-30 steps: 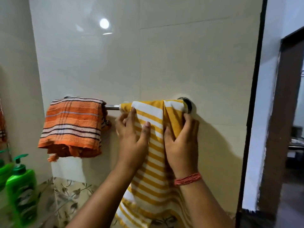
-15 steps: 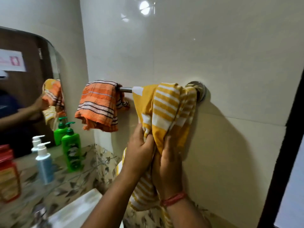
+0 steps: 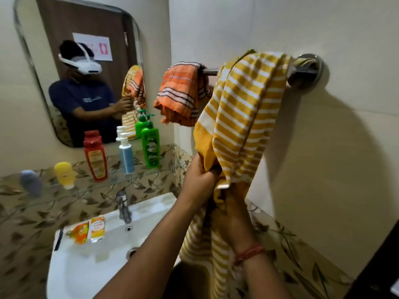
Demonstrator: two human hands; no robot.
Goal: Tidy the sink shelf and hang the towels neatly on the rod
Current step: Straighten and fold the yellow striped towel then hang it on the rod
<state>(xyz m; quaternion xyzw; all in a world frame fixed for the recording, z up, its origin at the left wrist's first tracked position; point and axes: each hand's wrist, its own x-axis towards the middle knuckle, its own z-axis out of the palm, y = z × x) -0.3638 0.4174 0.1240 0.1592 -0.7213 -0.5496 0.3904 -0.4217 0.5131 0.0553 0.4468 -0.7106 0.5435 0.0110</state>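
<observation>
Below the rod (image 3: 210,72), both hands, left hand (image 3: 199,180) and right hand (image 3: 232,214), grip the yellow towel (image 3: 244,108) (bunched); orange towel (image 3: 183,91) hangs left, apart.

A mirror (image 3: 43,87) hangs on the wall to my left, above the white basin (image 3: 90,264). A chrome tap (image 3: 123,207) stands at the basin's back edge, with two sachets (image 3: 88,230) lying flat on the rim just left of it. Leaf-patterned tiles (image 3: 28,238) border the basin.
</observation>
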